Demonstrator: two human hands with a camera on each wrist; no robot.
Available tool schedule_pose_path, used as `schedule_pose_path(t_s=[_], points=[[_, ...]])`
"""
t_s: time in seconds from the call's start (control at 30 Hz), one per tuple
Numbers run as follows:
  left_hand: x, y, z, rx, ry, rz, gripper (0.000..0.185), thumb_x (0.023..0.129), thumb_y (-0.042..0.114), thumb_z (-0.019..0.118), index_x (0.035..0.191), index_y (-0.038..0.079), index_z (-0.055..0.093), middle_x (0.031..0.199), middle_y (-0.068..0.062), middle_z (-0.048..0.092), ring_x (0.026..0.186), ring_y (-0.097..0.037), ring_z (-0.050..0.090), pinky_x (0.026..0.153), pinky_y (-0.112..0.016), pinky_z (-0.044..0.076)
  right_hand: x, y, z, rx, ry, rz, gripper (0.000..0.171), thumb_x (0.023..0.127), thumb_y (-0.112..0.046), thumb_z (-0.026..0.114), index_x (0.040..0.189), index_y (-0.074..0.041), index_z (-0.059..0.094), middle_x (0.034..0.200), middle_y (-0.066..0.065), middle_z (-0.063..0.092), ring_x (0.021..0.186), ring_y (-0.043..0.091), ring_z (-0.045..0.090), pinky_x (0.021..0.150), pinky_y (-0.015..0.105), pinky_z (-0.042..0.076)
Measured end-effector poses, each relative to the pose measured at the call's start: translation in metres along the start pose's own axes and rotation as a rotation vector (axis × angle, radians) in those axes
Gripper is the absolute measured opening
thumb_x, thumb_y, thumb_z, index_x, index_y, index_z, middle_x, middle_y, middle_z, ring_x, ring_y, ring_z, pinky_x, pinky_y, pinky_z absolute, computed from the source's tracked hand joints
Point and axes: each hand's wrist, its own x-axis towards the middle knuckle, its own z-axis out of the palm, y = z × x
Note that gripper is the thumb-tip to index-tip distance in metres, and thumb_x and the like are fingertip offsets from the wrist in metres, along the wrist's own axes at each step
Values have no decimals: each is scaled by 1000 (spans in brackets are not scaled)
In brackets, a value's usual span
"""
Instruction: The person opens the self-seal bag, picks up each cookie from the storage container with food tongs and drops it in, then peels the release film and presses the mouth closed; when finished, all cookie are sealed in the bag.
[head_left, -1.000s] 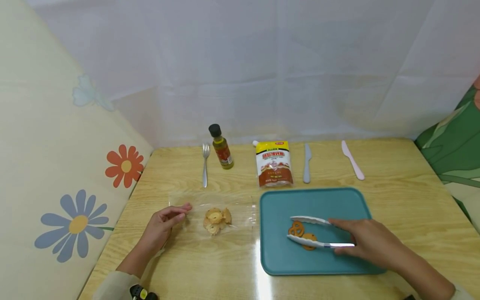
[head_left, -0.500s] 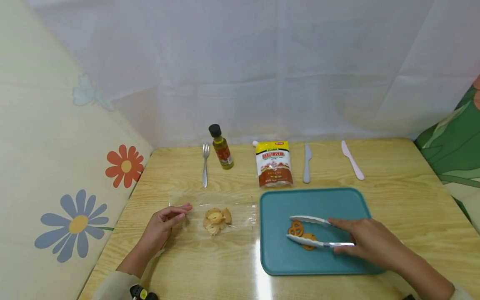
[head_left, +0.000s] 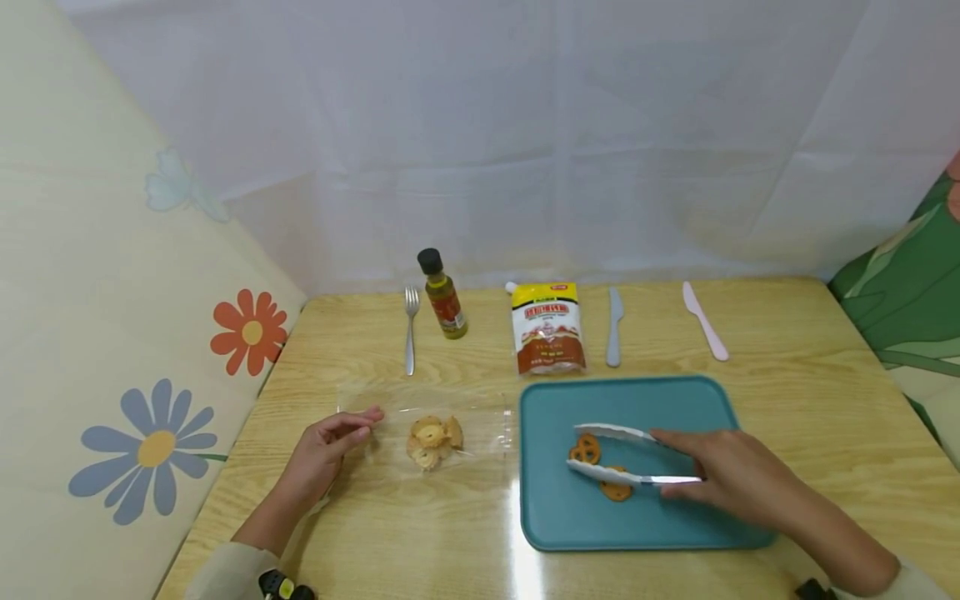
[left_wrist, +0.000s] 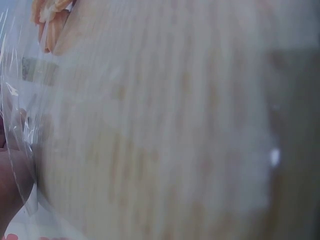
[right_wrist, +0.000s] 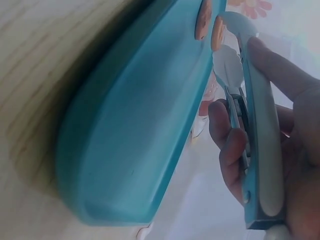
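Note:
My right hand [head_left: 738, 473] grips a pair of tongs [head_left: 617, 475], its thumb and fingers on the two arms in the right wrist view. Between the tong tips sits a brown pretzel [head_left: 590, 448], over the blue-green tray [head_left: 570, 523]. A round brown cookie [head_left: 618, 493] lies on the tray beneath the lower tong arm. At the left, my left hand [head_left: 322, 454] pinches the edge of a clear plastic bag [left_wrist: 14, 130]. Several pale ring-shaped cookies [head_left: 429, 435] lie inside that bag, flat on the table.
Along the back of the table stand an oil bottle [head_left: 446, 304] and a yellow, white and brown pouch [head_left: 549, 329]. A fork [head_left: 410, 333], a grey knife [head_left: 614, 329] and a pink knife [head_left: 707, 323] lie there too. A white cloth [head_left: 480, 167] hangs behind.
The right hand and tongs have shifted slightly left and away from me, the pretzel with them, so more of the round cookie shows. The left hand stays still.

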Motion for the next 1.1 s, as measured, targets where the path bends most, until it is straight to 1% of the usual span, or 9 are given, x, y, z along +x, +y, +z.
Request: schedule_pose_path(t_s=[0.23,0.47,0.67,0.8,0.9,1.0,1.07,1.1], points=[[1,-2,-1,-2,-21,26,31,103,8,63,126,-13,64,128,6,72,126,2,59,102,-14,47,10,-4,-3,14,-12,7,68,87,-49,79,144,-14,63,59,-17,46,51,-1,37,46,20,34],[1,-3,-1,-4,-12,21,32,103,8,63,126,-13,64,127,8,73,125,2,60,101,-14,48,22,-10,-6,18,14,-68,69,88,-52,77,143,-13,63,60,-17,48,52,-2,38,47,21,35],[0,-2,-1,-19,-24,44,29,104,6,61,126,-13,65,127,6,73,125,1,60,101,-14,48,35,-16,-5,-8,41,-108,67,86,-50,79,141,-15,65,59,-18,46,52,-3,38,47,20,33],[-1,-1,0,-22,-19,35,29,103,6,62,125,-13,65,127,6,73,124,1,60,100,-14,49,44,-22,-4,-10,37,-129,66,86,-48,81,141,-14,65,59,-17,45,53,-2,38,48,20,32],[-1,-1,0,-14,-12,21,30,103,8,63,125,-13,65,127,6,73,125,2,60,101,-14,48,53,-26,-3,-9,20,-142,66,86,-47,81,141,-14,65,66,-15,55,55,-2,41,50,20,34],[0,-2,-1,-7,-10,17,31,103,9,63,126,-13,65,127,7,73,125,2,59,101,-14,48,61,-30,-1,-21,11,-163,66,87,-46,81,142,-13,64,82,-10,69,59,-2,45,54,21,37],[0,-2,-1,-4,-10,17,32,103,9,63,126,-13,64,127,8,73,125,2,59,101,-14,48,66,-32,1,-33,3,-174,66,87,-46,81,142,-13,64,93,-6,74,62,-1,48,56,21,40],[0,-2,-1,-2,-10,17,32,103,9,63,126,-13,64,126,8,73,125,2,60,101,-14,48,69,-33,1,-40,1,-181,66,87,-46,81,142,-14,64,96,-5,75,64,-1,48,57,22,41]])
